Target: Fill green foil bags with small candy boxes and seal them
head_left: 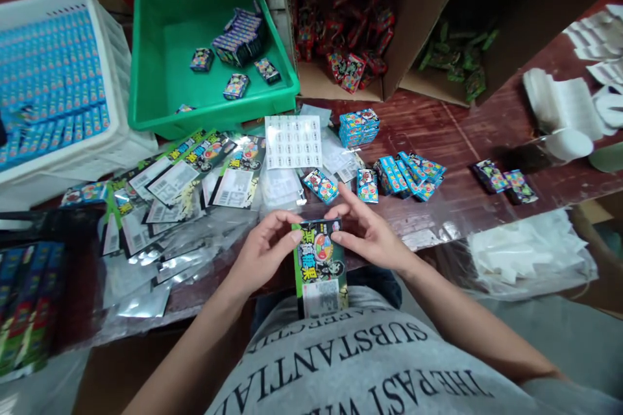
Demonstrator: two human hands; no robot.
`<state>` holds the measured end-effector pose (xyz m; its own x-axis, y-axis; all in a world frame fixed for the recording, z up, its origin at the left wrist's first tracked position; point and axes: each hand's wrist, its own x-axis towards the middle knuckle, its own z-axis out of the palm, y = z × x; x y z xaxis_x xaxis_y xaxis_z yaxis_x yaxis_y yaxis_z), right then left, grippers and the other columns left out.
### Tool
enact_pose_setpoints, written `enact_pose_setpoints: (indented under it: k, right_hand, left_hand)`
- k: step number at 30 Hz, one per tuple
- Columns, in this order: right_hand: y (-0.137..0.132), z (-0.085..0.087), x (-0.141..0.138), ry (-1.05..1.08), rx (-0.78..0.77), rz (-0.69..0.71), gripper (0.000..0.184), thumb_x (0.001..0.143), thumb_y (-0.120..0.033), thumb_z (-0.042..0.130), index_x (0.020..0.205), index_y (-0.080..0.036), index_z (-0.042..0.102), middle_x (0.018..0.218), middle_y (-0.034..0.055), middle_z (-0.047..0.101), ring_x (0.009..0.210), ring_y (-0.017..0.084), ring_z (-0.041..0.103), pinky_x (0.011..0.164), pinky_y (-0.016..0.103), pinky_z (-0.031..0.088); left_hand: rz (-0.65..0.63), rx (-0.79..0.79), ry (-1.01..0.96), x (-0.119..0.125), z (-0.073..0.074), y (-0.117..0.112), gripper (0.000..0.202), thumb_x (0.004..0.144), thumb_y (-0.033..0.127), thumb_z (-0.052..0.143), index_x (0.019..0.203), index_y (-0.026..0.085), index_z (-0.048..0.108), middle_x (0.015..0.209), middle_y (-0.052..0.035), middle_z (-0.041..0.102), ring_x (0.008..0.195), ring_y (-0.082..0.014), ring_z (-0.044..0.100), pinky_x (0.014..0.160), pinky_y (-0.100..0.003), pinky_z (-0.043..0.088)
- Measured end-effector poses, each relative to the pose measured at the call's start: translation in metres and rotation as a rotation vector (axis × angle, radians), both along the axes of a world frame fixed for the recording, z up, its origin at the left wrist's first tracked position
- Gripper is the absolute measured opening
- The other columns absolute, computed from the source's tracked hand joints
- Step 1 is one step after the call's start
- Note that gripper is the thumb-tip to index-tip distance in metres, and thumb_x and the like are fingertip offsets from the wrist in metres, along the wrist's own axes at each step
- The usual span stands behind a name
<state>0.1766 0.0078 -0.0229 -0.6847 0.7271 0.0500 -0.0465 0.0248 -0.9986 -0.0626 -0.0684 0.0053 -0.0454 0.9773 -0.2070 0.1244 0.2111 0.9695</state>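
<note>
A green-and-black printed candy packet [320,269] stands upright just above my lap, at the near edge of the table. My left hand [263,253] pinches its upper left corner, fingers curled round the edge. On the other side, my right hand [367,233] grips the packet's upper right edge, thumb on the front. Several small blue candy boxes [409,174] lie loose on the red-brown table [452,136] just beyond my fingers. A sheet of round stickers [293,141] lies behind them.
A green tray [160,71] with a few small boxes stands at the back. At the left is a white crate [58,78] full of blue boxes. Printed packets [195,172] and clear bags are spread at left. Cardboard boxes [423,6] of red and green sweets stand behind; white bags lie right.
</note>
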Motion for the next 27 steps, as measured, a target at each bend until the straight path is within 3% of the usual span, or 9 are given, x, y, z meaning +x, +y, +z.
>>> enact_pose_setpoints:
  k: [2,4,8,10,13,16,18,21,27]
  right_hand:
    - [-0.005,-0.003,-0.004,0.016,-0.024,0.002,0.082,0.098,-0.034,0.065,0.164,-0.043,0.018,0.131,0.0041,0.062,0.117,0.02,0.063,0.109,0.045,0.052]
    - [-0.009,-0.003,-0.008,0.002,-0.025,-0.013,0.078,0.1,-0.033,0.061,0.164,-0.044,0.017,0.137,0.0038,0.063,0.121,0.02,0.063,0.112,0.048,0.051]
    - [-0.012,0.001,-0.018,0.001,0.008,-0.147,0.092,0.1,-0.03,0.061,0.163,-0.048,-0.004,0.156,0.0052,0.05,0.126,0.022,0.062,0.111,0.049,0.052]
    - [-0.009,0.005,-0.021,0.033,0.017,-0.17,0.097,0.098,-0.029,0.063,0.164,-0.046,-0.006,0.15,0.0062,0.056,0.122,0.021,0.065,0.108,0.047,0.054]
    - [-0.006,0.016,-0.023,0.061,-0.01,-0.143,0.088,0.095,-0.028,0.068,0.164,-0.041,0.015,0.116,0.0029,0.072,0.107,0.019,0.069,0.101,0.042,0.057]
    - [-0.006,0.029,-0.026,0.006,-0.061,-0.193,0.072,0.091,-0.029,0.073,0.154,-0.035,0.04,0.097,0.0001,0.072,0.093,0.018,0.07,0.092,0.038,0.059]
    - [-0.005,0.034,-0.031,-0.061,-0.098,-0.255,0.065,0.088,-0.031,0.077,0.147,-0.031,0.049,0.089,-0.0008,0.071,0.083,0.017,0.069,0.083,0.034,0.06]
    - [-0.001,0.038,-0.041,-0.122,-0.198,-0.327,0.075,0.082,-0.033,0.083,0.148,-0.028,0.048,0.086,0.0002,0.071,0.077,0.017,0.068,0.073,0.031,0.059]
    - [0.006,0.043,-0.044,-0.188,-0.315,-0.319,0.093,0.076,-0.041,0.088,0.155,-0.022,0.042,0.089,0.0015,0.074,0.084,0.018,0.069,0.085,0.034,0.059]
  left_hand:
    - [0.045,0.022,-0.005,-0.001,0.001,0.001,0.017,0.093,0.038,0.067,0.095,0.022,0.065,0.135,-0.0097,0.066,0.119,-0.0253,0.067,0.105,-0.042,0.05]
    - [0.09,0.013,-0.042,-0.001,0.0,0.002,0.017,0.094,0.037,0.067,0.092,0.02,0.066,0.143,-0.0103,0.063,0.121,-0.0255,0.067,0.108,-0.042,0.049]
    - [0.213,0.02,-0.115,-0.001,-0.005,0.003,0.021,0.091,0.033,0.072,0.108,0.023,0.065,0.112,-0.0059,0.078,0.107,-0.0211,0.072,0.1,-0.038,0.053]
    - [0.221,0.021,-0.116,-0.002,-0.004,0.004,0.028,0.091,0.032,0.072,0.117,0.023,0.065,0.11,-0.0048,0.078,0.104,-0.02,0.072,0.099,-0.037,0.053]
    - [0.145,-0.017,-0.048,-0.004,0.005,0.001,0.02,0.093,0.035,0.068,0.107,0.021,0.074,0.113,-0.0064,0.078,0.105,-0.0201,0.071,0.101,-0.038,0.052]
    - [0.126,-0.031,-0.012,0.0,0.015,-0.003,0.017,0.091,0.034,0.07,0.097,0.019,0.076,0.107,-0.0067,0.079,0.099,-0.02,0.072,0.096,-0.037,0.054]
    - [0.125,-0.037,-0.029,0.001,0.016,-0.004,0.016,0.088,0.033,0.072,0.096,0.018,0.075,0.099,-0.0062,0.079,0.089,-0.0185,0.073,0.087,-0.035,0.056]
    - [0.125,-0.053,-0.053,-0.003,0.015,0.001,0.016,0.086,0.032,0.073,0.095,0.017,0.073,0.092,-0.0055,0.077,0.08,-0.0155,0.07,0.079,-0.031,0.056]
    - [0.104,-0.093,-0.139,-0.013,0.024,0.007,0.018,0.083,0.032,0.077,0.087,0.016,0.074,0.089,-0.0064,0.077,0.079,-0.0142,0.069,0.081,-0.031,0.054]
